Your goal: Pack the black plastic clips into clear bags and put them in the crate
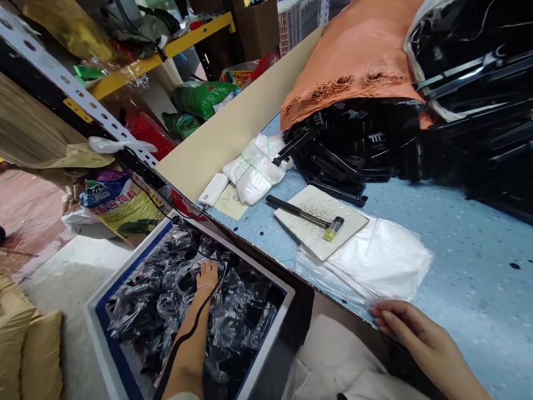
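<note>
My left hand reaches down into a white-rimmed crate. Its fingers are stretched out over the black parts in clear plastic bags heaped inside; nothing shows gripped in it. At the table's front edge, my right hand has its thumb and fingers pinched on the near corner of a clear plastic bag from a flat stack. A pale board covers part of this stack and bears a hammer with a black handle and a yellow-green head end.
Black plastic parts spill from an orange sack onto the blue speckled table. More lie at the right. A tied white plastic bundle and a white box-like device sit by the back board. Shelving rises at left.
</note>
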A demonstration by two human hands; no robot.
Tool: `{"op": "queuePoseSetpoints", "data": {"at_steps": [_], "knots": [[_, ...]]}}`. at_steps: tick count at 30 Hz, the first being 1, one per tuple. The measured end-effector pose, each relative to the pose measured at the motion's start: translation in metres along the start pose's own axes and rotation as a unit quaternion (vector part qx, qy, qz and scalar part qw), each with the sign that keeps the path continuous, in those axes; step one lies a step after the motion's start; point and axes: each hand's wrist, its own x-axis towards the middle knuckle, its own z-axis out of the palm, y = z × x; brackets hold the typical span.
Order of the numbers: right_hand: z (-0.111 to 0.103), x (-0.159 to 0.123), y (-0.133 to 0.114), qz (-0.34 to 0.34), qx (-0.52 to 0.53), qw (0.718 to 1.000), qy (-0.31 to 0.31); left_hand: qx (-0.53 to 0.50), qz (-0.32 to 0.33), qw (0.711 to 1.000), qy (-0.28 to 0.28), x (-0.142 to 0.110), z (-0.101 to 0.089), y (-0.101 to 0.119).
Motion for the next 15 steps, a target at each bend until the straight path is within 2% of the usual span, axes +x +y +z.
{"op": "queuePoseSetpoints", "data": {"at_steps": [4,7,12,15], "knots": [[0.000,-0.001,0.005,0.001,-0.020,1.000,0.012,0.023,0.021,0.999,-0.015,0.013,0.011,-0.003],[0.001,0.000,0.005,-0.005,-0.047,0.999,0.022,0.024,0.008,0.999,-0.027,0.016,0.019,-0.007],[0.002,-0.001,0.008,-0.004,-0.053,0.998,0.040,-0.011,-0.064,0.998,-0.014,-0.002,0.037,-0.018],[0.002,-0.001,0.009,-0.004,-0.052,0.998,0.047,-0.050,-0.125,0.991,0.021,-0.018,0.029,-0.043]]}}
